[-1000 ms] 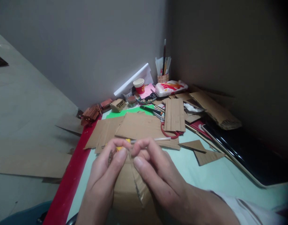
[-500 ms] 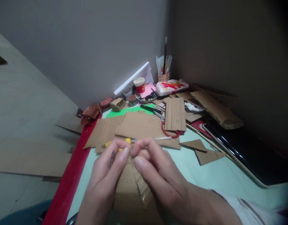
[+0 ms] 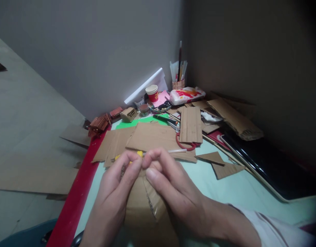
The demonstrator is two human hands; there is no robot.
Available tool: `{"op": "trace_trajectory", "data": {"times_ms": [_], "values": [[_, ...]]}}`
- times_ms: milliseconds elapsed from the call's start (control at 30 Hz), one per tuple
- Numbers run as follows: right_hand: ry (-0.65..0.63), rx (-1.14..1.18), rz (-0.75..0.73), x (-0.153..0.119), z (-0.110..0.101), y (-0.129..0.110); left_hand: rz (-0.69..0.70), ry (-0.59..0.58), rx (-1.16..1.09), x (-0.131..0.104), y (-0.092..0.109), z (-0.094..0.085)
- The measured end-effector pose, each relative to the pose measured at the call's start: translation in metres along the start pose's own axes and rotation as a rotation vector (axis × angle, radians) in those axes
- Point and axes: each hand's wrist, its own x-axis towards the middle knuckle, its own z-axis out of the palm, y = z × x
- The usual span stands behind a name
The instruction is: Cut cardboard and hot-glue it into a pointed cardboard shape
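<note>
Between my two hands stands a folded cardboard piece (image 3: 138,199), its upper end narrowing toward my fingertips. My left hand (image 3: 116,192) pinches it near the top with thumb and index finger. From the other side my right hand (image 3: 173,181) grips it, thumb along a slanted flap (image 3: 154,200) that has a torn-looking corrugated edge. Fingertips of both hands almost meet at the top and cover that spot. Just beyond them lies a yellow glue gun (image 3: 139,153), mostly hidden, with a clear glue stick (image 3: 177,151) pointing right.
Flat cardboard sheets (image 3: 150,135) lie ahead, with red-handled scissors (image 3: 178,141) under a cardboard strip (image 3: 191,125). Cardboard triangles (image 3: 227,169) and a black glossy device (image 3: 271,171) are to the right. A paper cup (image 3: 152,93), a tissue pack (image 3: 187,95) and a brush holder (image 3: 178,84) stand at the back.
Both hands keep their hold on the cardboard piece; my right fingers have shifted slightly up and left. The view has turned a little, moving the background slightly left.
</note>
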Motion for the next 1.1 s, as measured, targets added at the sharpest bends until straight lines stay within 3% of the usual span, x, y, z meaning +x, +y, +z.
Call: {"op": "trace_trajectory", "data": {"times_ms": [400, 600, 733, 833, 1100], "values": [[0.032, -0.03, 0.025, -0.001, 0.004, 0.005, 0.07, 0.119, 0.06, 0.002, -0.003, -0.003], [0.146, -0.387, -0.269, -0.016, 0.012, 0.025, 0.197, 0.227, 0.158, 0.008, -0.012, -0.015], [0.288, -0.551, -0.386, -0.016, 0.019, 0.034, 0.295, 0.442, 0.161, 0.007, -0.013, -0.007], [0.348, -0.58, -0.5, -0.01, 0.022, 0.033, 0.315, 0.534, 0.148, 0.007, -0.015, 0.001], [0.235, -0.674, -0.595, -0.005, 0.014, 0.027, 0.326, 0.613, 0.142, 0.008, -0.019, 0.004]]}}
